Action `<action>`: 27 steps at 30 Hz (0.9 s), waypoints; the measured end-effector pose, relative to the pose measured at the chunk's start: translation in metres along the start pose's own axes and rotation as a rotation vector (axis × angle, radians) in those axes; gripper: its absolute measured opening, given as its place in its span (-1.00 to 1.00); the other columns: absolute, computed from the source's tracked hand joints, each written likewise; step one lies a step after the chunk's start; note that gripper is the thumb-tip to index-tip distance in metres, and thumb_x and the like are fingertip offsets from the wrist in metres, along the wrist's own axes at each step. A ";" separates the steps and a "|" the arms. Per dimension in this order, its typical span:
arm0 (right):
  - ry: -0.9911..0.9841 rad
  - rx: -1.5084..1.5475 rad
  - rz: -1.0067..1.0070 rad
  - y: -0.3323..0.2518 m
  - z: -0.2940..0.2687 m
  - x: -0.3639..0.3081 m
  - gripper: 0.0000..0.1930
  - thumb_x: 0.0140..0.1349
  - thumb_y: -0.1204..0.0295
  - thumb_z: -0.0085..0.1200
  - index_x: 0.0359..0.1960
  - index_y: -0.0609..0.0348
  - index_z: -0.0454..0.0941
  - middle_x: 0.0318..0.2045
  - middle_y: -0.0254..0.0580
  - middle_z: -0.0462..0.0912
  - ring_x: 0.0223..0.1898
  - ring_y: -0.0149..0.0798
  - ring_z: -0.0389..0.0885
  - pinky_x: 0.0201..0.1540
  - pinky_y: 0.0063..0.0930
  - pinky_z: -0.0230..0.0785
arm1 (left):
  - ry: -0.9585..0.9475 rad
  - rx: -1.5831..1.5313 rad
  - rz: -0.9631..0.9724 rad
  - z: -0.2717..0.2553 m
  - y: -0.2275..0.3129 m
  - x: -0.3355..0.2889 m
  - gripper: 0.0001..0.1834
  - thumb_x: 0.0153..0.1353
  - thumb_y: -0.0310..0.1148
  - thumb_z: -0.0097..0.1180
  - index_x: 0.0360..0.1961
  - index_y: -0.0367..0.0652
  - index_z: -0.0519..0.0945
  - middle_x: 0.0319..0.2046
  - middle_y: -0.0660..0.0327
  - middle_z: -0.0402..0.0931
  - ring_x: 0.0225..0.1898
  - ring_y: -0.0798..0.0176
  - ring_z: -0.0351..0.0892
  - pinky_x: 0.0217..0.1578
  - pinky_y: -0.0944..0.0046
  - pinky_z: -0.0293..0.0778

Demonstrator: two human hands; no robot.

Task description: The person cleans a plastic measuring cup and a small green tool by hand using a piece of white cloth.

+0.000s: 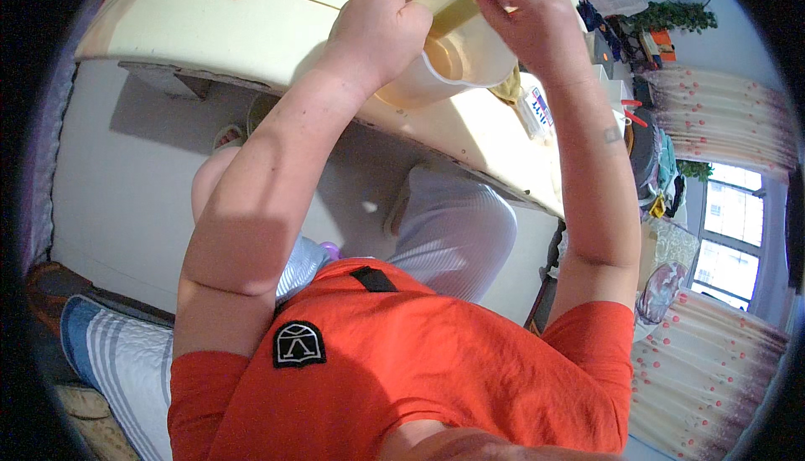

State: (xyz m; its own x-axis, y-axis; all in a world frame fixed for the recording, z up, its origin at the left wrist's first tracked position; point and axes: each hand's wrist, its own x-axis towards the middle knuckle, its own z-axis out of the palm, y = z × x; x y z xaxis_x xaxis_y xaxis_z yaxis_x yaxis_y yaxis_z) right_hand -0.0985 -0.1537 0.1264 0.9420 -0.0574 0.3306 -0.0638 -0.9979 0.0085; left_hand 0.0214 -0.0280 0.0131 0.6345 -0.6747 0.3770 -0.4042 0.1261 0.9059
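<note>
A translucent white plastic jug (408, 88) is tilted at the table's near edge, its mouth toward me. My left hand (377, 29) grips its rim on the left, thumb curled over the edge. Amber-brown colour shows at the bottom inside, and an olive-yellow patch lies along the inner side; whether this is liquid or a solid piece I cannot tell. Over the right part of the opening is my right hand (530, 21), its fingers pinched together. What they hold, if anything, is hidden. Just below that hand lie a yellowish cloth-like item (508, 87) and a white packet (536, 112).
The cream tabletop (168, 25) runs across the top, with a brown rectangular outline on it. Clutter and a green plant (675, 17) stand at the far right, near curtains (713, 377) and a window (729, 235). Striped bedding (126, 377) lies at lower left.
</note>
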 end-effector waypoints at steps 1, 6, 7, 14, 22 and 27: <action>0.007 -0.093 0.003 -0.001 0.007 -0.002 -0.93 0.13 0.50 0.21 -0.38 0.22 0.61 -0.31 -0.04 0.60 -0.27 0.04 0.62 -0.20 -0.21 0.52 | -0.018 -0.005 0.008 -0.001 0.000 0.001 -0.51 0.11 -0.29 -0.10 0.03 -0.27 0.59 -0.07 -0.16 0.62 0.01 -0.22 0.57 0.10 0.00 0.45; 0.099 -0.133 -0.068 0.005 0.019 0.002 -0.93 0.15 0.50 0.17 -0.42 0.20 0.55 -0.34 -0.05 0.58 -0.28 0.06 0.61 -0.24 -0.18 0.50 | -0.176 -0.015 0.024 -0.014 0.010 0.006 -0.51 0.08 -0.31 -0.10 0.03 -0.25 0.59 -0.08 -0.16 0.62 -0.01 -0.23 0.58 0.09 0.00 0.45; 0.117 -0.133 -0.093 0.005 0.021 0.003 -0.93 0.15 0.50 0.16 -0.43 0.19 0.53 -0.35 -0.06 0.57 -0.29 0.06 0.60 -0.25 -0.17 0.49 | -0.179 0.005 0.015 -0.014 0.011 0.006 -0.50 0.08 -0.31 -0.10 0.03 -0.25 0.59 -0.08 -0.17 0.61 -0.01 -0.23 0.58 0.09 -0.01 0.45; 0.124 -0.131 -0.068 -0.002 0.024 0.009 -0.94 0.10 0.52 0.12 -0.45 0.21 0.49 -0.38 -0.03 0.54 -0.34 0.09 0.57 -0.27 -0.14 0.47 | -0.050 0.030 0.023 0.002 0.002 0.004 -0.51 0.09 -0.30 -0.12 0.02 -0.27 0.59 -0.09 -0.20 0.61 -0.02 -0.26 0.56 0.08 -0.05 0.44; 0.181 -0.310 0.177 0.007 0.038 -0.008 -0.87 0.09 0.39 0.25 -0.43 0.19 0.66 -0.39 -0.07 0.65 -0.35 0.03 0.66 -0.26 -0.21 0.53 | -0.104 0.098 0.008 -0.006 0.006 0.004 -0.52 0.10 -0.29 -0.12 -0.01 -0.29 0.59 -0.10 -0.21 0.60 -0.02 -0.27 0.56 0.09 -0.08 0.43; 0.187 -0.065 0.018 -0.006 0.034 0.012 -0.91 0.04 0.55 0.15 -0.52 0.26 0.48 -0.38 0.06 0.55 -0.32 0.18 0.56 -0.24 -0.07 0.46 | -0.092 0.054 0.025 -0.006 0.007 0.005 -0.50 0.09 -0.29 -0.11 0.02 -0.26 0.59 -0.08 -0.20 0.60 -0.01 -0.27 0.55 0.11 -0.07 0.42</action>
State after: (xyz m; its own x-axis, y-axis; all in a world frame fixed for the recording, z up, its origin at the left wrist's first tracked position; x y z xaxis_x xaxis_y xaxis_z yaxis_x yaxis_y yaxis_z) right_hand -0.0754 -0.1496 0.0986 0.8634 -0.0629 0.5005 -0.1071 -0.9924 0.0600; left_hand 0.0259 -0.0259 0.0227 0.5614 -0.7361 0.3781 -0.4556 0.1066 0.8838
